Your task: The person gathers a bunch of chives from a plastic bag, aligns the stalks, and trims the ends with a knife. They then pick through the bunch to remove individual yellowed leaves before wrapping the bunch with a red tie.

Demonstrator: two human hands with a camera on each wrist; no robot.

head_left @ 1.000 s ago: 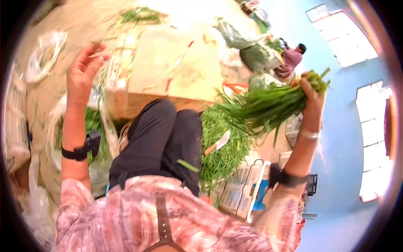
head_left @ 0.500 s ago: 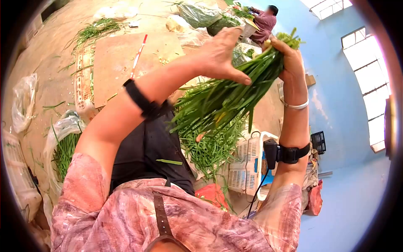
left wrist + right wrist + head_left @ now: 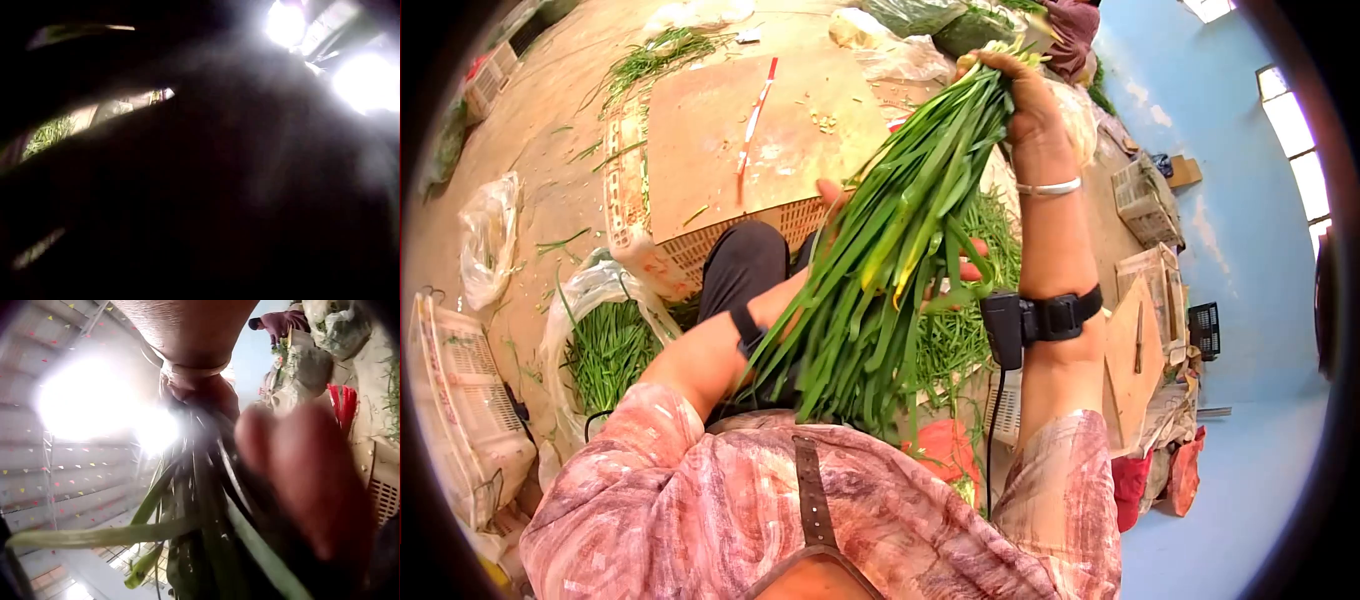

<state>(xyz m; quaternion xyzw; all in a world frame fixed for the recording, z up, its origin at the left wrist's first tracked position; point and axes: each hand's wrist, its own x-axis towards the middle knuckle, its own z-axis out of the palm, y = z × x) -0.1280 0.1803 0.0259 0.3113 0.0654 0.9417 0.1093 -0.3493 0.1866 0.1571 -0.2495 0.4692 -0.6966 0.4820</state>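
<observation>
My right hand (image 3: 1032, 105) grips a bunch of garlic chives (image 3: 900, 220) by its pale root end, raised at the upper middle of the head view. The long leaves hang down toward my shirt, and a yellowed leaf (image 3: 906, 268) shows among them. My left hand (image 3: 970, 268) is behind the leaves, its thumb sticking out on one side and its fingertips on the other; its palm is hidden. Blurred fingers (image 3: 306, 469) appear close beside the bunch in the right wrist view. The left wrist view is mostly dark.
A brown board (image 3: 700, 130) lies on a crate before my knees, with a red and white stick (image 3: 755, 125) on it. Cut greens (image 3: 990, 230) are heaped beside my legs. A plastic bag of chives (image 3: 605, 345) stands at left, near a white crate (image 3: 475, 400).
My left hand has swung in from the far left, passed in front of the bunch, and gone behind the leaves. My right hand has brought the bunch inward, leaves hanging more steeply.
</observation>
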